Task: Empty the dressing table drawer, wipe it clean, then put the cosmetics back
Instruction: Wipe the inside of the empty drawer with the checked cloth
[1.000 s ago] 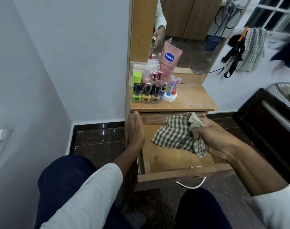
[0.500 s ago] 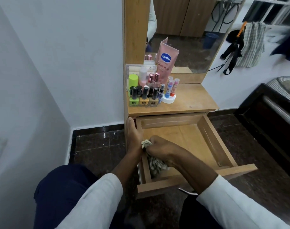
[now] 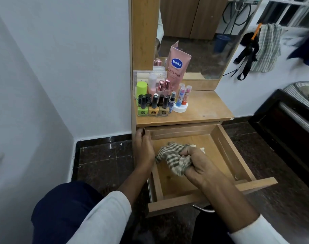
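The wooden drawer (image 3: 233,154) is pulled open and holds nothing but the cloth. My right hand (image 3: 197,166) is inside it, fisted around a bunched green-checked cloth (image 3: 173,155) pressed on the drawer floor. My left hand (image 3: 143,148) grips the drawer's left wall near the back corner. The cosmetics stand on the dressing table top (image 3: 203,110): a pink Vaseline tube (image 3: 177,67) leaning on the mirror, three nail polish bottles (image 3: 153,106) in front, a green-capped bottle (image 3: 141,88) and lip balms (image 3: 182,95) on a white base.
A mirror (image 3: 203,37) rises behind the table. A white wall is at the left, dark tiled floor (image 3: 104,155) below. A dark wooden bed frame (image 3: 287,124) stands at the right. Clothes (image 3: 266,48) hang on the right wall. My knees are under the drawer front.
My right hand has brought the cloth from above the drawer down into it, first to the front left corner, now toward the middle. My left hand stays on the drawer's left wall.
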Demonstrator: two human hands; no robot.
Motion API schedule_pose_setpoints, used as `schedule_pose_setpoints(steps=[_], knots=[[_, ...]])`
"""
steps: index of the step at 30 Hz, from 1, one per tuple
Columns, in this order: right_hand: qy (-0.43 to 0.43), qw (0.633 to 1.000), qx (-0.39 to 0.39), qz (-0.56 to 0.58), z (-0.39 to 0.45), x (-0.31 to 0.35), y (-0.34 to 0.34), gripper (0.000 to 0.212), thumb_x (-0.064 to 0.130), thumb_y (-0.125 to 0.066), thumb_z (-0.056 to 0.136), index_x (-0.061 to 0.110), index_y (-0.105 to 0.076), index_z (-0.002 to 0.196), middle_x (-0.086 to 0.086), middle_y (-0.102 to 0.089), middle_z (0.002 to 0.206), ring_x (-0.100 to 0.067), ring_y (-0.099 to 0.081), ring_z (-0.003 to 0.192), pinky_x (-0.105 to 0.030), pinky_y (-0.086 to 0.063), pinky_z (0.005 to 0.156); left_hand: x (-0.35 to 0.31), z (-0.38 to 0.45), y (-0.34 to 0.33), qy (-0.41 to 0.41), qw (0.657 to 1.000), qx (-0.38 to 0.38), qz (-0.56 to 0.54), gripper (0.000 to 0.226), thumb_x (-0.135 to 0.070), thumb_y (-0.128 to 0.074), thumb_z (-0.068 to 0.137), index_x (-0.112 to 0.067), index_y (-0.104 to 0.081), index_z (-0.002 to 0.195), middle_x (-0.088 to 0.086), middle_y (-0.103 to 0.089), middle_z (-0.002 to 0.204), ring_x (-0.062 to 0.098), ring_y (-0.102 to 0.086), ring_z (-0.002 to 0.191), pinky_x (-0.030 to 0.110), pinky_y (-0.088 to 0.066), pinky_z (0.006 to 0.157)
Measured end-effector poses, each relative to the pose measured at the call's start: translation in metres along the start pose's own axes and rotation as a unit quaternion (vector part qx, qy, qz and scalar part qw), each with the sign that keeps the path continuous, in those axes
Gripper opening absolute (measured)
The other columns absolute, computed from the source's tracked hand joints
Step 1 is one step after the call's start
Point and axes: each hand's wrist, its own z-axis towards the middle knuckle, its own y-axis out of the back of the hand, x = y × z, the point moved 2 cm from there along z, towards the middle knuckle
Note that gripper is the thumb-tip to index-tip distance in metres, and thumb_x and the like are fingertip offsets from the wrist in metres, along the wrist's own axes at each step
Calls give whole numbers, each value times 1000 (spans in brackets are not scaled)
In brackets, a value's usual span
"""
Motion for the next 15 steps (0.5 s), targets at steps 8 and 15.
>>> schedule_pose_setpoints(steps=[8, 15], knots=[[76, 995, -63, 8, 42, 7, -92, 33, -21, -29, 88, 10, -39, 82, -10, -38, 83, -18, -43, 66, -27, -46, 63, 0, -2, -1, -112, 990, 0, 80, 16, -22, -49, 111, -23, -65, 112, -7, -70, 103, 13, -67, 93, 35, -53, 76], [124, 984, -123, 36, 87, 56, -53, 48, -15, -28, 59, 12, -42, 96, -11, -38, 97, -22, -42, 68, -34, -48, 53, -9, -4, -1, -206, 936, -52, 282, 21, -9, -48, 109, -5, -68, 115, 15, -74, 100, 31, -70, 90, 24, -39, 72]])
